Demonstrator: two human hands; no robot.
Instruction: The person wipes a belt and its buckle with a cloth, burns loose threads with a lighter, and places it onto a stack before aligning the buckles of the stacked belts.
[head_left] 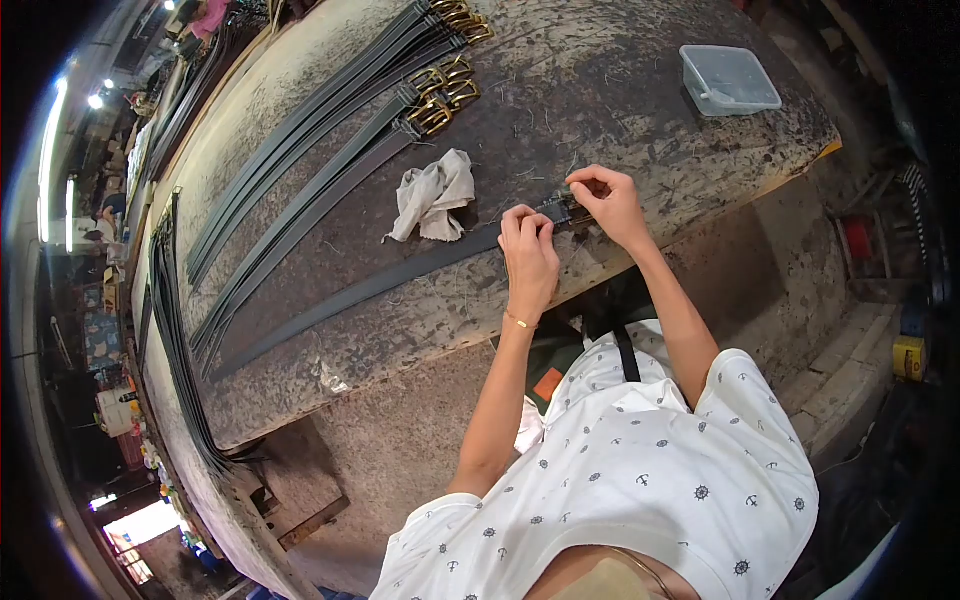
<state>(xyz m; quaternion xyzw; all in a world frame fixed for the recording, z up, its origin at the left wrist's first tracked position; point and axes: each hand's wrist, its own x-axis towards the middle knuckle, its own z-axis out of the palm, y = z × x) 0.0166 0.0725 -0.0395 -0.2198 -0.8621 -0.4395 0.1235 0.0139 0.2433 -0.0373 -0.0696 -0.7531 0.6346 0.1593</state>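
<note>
A dark belt (400, 277) lies lengthwise along the near side of the worktable, its buckle end between my two hands. My left hand (528, 262) is closed at that end, with bent fingers pressed onto the strap. Just to the right, my right hand (612, 208) is raised in a pinch above the buckle end; what the fingertips hold is too small to name. A crumpled pale cloth (434, 196) rests behind the belt, to the left of my hands. The buckle itself is partly hidden and hard to make out.
Stacked belts with brass buckles (440, 97) lie at the back left of the stained worktable (560, 110). A clear plastic container (735, 82) stands at the back right. More dark straps (175, 340) hang over the left end. Loose thread scraps litter the surface.
</note>
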